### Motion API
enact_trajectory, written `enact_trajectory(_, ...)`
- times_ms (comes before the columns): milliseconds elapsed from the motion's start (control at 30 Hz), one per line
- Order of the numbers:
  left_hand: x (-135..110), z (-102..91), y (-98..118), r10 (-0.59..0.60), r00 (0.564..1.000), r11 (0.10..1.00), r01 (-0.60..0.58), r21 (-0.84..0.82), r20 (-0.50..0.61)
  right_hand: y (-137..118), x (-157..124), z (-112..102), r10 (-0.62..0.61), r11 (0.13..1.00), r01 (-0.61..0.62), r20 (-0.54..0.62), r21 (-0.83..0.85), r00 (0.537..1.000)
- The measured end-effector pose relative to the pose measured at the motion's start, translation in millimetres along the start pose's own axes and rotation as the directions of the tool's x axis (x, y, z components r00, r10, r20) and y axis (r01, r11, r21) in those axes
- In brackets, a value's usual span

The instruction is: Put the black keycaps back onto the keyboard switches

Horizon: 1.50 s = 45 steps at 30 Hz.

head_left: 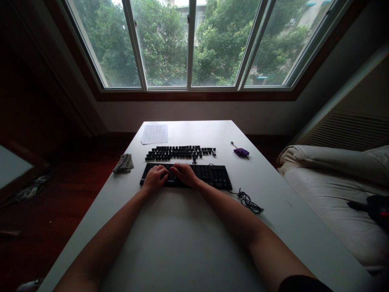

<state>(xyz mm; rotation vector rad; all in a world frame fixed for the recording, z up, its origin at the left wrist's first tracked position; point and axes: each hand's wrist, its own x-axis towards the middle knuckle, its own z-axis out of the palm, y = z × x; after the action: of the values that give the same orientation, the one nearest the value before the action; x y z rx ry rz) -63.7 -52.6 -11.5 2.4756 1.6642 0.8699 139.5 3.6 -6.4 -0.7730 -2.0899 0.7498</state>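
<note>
A black keyboard (212,176) lies across the white table, with both my hands on its left half. My left hand (155,177) grips the keyboard's left part, fingers bent over the keys and thumb pointing inward. Close beside it, my right hand (184,174) reaches in from the right with fingers pressed together low over the keys; whatever is between the fingertips is hidden. Just behind the keyboard, many loose black keycaps (179,152) stand in rows. The keyboard's cable (249,201) is bundled at its right end.
A grey cloth (124,163) lies at the table's left edge. A printed sheet (154,134) is at the far left. A purple object (241,152) and a small brush (233,144) sit at the right. A cushioned seat (322,194) stands beside the table (182,243), below a window.
</note>
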Motion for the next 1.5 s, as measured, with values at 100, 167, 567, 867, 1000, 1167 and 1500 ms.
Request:
enact_trajectory(100,0.2,0.1,-0.3,0.002,1.0,1.0,-0.002,-0.004,-0.002,-1.1,-0.1,-0.6,-0.011,1.0,0.012,-0.02,0.019,1.0)
enact_trajectory(167,0.3,0.3,-0.4,0.003,1.0,1.0,-0.003,-0.005,-0.003,-2.4,-0.3,-1.2,-0.015,1.0,0.016,-0.035,0.025,0.999)
enact_trajectory(567,0.1,0.4,0.3,-0.005,1.0,1.0,0.005,-0.007,-0.002,-1.2,0.0,-0.5,0.05,0.998,-0.049,-0.055,0.034,0.997)
enact_trajectory(867,0.1,-1.7,2.5,-0.006,1.0,1.0,0.006,-0.01,-0.002,-1.4,-0.7,-0.9,0.131,0.983,-0.128,-0.016,0.13,0.991)
enact_trajectory(1000,0.4,-1.7,2.9,-0.006,1.0,1.0,0.006,-0.011,0.001,1.3,0.9,-0.9,0.18,0.951,-0.165,-0.035,0.261,0.983)
enact_trajectory(1167,0.5,-1.1,2.6,-0.007,1.0,1.0,0.007,-0.013,-0.003,3.5,1.4,0.3,0.172,0.963,-0.159,-0.044,0.219,0.984)
enact_trajectory(1500,0.6,-2.1,2.9,-0.001,1.0,1.0,0.001,0.009,0.009,4.1,1.1,4.2,-0.032,0.994,0.033,0.013,-0.103,0.999)
